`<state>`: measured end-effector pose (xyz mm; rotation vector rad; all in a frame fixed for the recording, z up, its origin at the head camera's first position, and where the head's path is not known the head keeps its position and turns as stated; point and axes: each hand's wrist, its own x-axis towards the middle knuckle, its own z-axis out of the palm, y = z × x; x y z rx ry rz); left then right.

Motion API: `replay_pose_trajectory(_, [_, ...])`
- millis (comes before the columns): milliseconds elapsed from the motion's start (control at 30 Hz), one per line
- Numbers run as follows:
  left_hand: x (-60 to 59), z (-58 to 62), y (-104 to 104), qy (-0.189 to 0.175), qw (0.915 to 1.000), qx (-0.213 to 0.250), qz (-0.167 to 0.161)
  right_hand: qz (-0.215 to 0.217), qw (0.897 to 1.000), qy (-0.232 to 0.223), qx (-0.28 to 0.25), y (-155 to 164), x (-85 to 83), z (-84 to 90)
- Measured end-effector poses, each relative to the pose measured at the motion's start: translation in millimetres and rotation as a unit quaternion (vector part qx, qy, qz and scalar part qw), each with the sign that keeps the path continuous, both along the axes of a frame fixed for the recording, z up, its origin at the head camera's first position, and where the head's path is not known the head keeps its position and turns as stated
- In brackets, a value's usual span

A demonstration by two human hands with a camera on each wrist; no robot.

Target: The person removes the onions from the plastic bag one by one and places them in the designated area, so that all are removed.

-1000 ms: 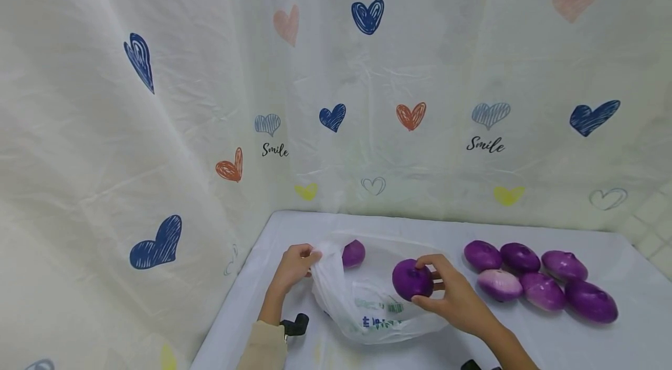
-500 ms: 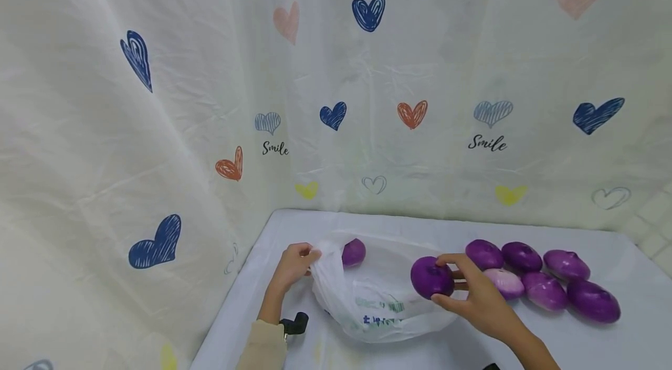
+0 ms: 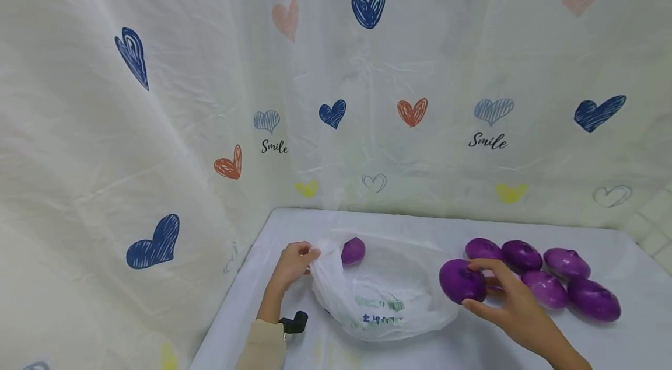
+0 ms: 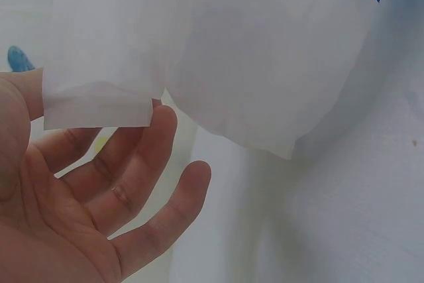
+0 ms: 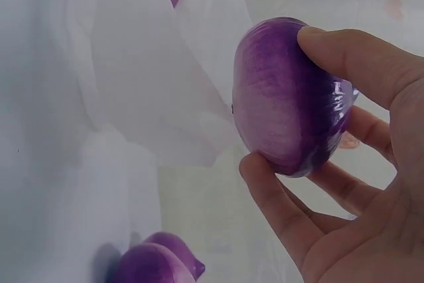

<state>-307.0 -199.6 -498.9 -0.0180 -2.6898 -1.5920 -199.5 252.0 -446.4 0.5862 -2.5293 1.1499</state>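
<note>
In the head view my left hand (image 3: 290, 265) pinches the left edge of a white plastic bag (image 3: 383, 332), whose mouth gapes upward. The left wrist view shows that hand's thumb and fingertips at the bag's edge (image 4: 99, 107). One purple onion (image 3: 353, 251) lies inside the bag at its back left. My right hand (image 3: 517, 303) grips another purple onion (image 3: 462, 281) between thumb and fingers, just past the bag's right side. The right wrist view shows this held onion (image 5: 285, 97) close up, lifted off the table.
To the right, several purple onions (image 3: 593, 300) sit grouped on the white-covered table (image 3: 619, 352); the right hand partly hides some. A curtain with printed hearts (image 3: 367, 66) hangs behind and at the left. A black device (image 3: 295, 322) is strapped to the left wrist.
My right hand has moved rightward with its onion, from over the bag to beyond its right edge, covering part of the onion group. The left hand keeps its place on the bag.
</note>
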Motion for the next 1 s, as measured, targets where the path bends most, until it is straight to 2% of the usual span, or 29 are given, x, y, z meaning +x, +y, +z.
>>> replay_pose_trajectory(300, [-0.8,-0.3,-1,0.004,1.0000,-0.001,0.000,-0.036,0.998,-0.049,0.006,28,7.5,-5.8])
replay_pose_trajectory(467, [0.0,-2.0,-1,0.001,1.0000,-0.001,0.002,-0.077,0.991,-0.100,0.032,45,9.0,-10.2])
replay_pose_trajectory(567, [0.3,-1.2,0,0.001,1.0000,0.003,0.001,-0.094,0.988,-0.111,0.049,54,9.8,-14.7])
replay_pose_trajectory(1000, [2.4,3.1,2,-0.001,0.9999,0.010,0.000,-0.102,0.984,-0.138,0.047,77,15.7,-38.0])
